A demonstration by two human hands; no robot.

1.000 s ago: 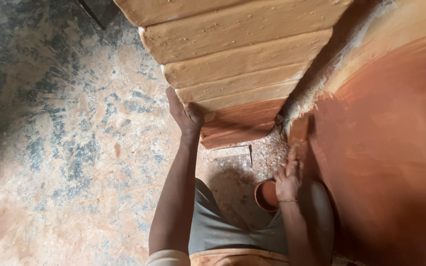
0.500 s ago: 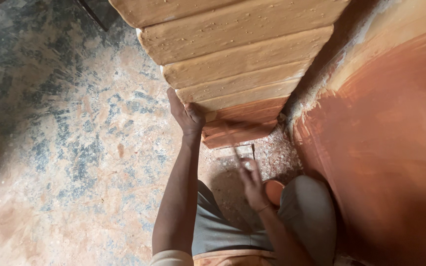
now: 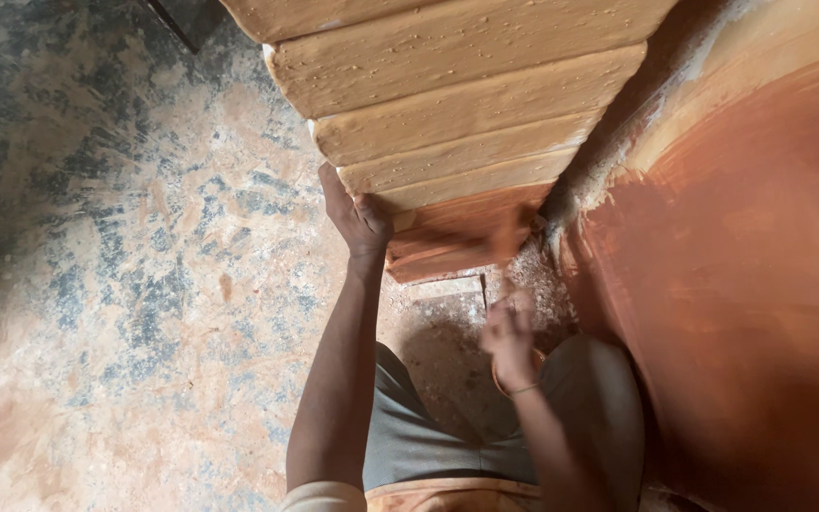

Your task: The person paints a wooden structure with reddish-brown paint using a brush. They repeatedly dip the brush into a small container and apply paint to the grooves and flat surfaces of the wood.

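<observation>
Left hand (image 3: 354,213) clamped on the plank stack's (image 3: 471,104) edge; right hand (image 3: 509,327) blurred — grip unclear.

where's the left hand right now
In the head view the left hand is at centre, gripping the left edge of the stacked wooden boards, just above the reddish lowest board.
</observation>
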